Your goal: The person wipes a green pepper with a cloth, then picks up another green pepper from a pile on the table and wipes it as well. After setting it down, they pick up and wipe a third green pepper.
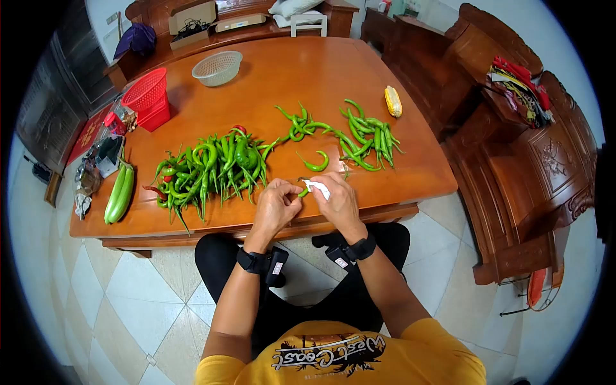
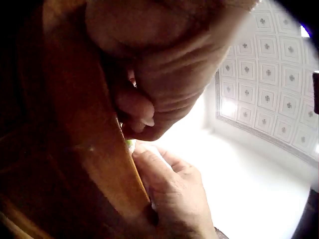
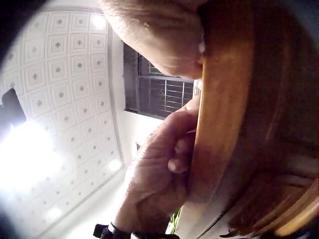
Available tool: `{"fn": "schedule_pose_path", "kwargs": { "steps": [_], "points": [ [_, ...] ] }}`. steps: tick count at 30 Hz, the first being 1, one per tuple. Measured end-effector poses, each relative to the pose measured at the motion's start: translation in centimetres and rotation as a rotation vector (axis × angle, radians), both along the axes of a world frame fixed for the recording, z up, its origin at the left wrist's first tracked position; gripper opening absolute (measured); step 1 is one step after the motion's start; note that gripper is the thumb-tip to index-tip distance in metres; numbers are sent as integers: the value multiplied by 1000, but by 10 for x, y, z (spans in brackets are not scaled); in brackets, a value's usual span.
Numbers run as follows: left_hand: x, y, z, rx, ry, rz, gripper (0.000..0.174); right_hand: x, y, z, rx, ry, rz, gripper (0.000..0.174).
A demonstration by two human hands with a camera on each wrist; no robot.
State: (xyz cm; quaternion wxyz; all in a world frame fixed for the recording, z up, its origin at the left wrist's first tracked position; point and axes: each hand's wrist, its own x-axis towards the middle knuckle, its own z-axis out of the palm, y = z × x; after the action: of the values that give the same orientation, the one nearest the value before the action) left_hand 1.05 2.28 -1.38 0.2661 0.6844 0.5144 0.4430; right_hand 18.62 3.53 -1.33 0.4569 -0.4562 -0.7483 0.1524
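Left hand (image 1: 276, 205) pinches 1 green pepper (image 1: 303, 193) at the near edge of the table (image 1: 404, 183); right hand (image 1: 341, 204) grips 1 white tissue (image 1: 318, 187) by its end. I'd tag this as wiping. Next move calls for a steady left pinch, light right pressure, slight pepper turn.

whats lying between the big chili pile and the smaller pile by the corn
A loose cluster of green chilies and one curved green chili lie between the big chili pile and the smaller pile, in the head view.
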Motion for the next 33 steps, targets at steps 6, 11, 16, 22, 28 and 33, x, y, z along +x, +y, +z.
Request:
{"fn": "schedule_pose_path", "kwargs": {
  "steps": [6, 11, 16, 22, 28, 33],
  "points": [
    [3, -2, 3, 27, -20, -3, 24, -2, 1, 0, 4, 18, -26, 16],
    [7, 0, 0, 33, 14, 60, 21, -1, 1, 2, -7, 9, 3, 16],
    [7, -3, 0, 1, -4, 63, 17, 9, -3, 11, -120, 51, 243, 16],
    [4, -2, 7, -64, -20, 20, 16, 5, 4, 10, -77, 46, 194, 15],
    [4, -3, 3, -54, -51, 23, 15, -3, 6, 14, -94, 52, 15, 17],
    [5, -4, 4, -36, 0, 65, 15, -6, -5, 19, -121, 78, 215, 18]
  ]
}}
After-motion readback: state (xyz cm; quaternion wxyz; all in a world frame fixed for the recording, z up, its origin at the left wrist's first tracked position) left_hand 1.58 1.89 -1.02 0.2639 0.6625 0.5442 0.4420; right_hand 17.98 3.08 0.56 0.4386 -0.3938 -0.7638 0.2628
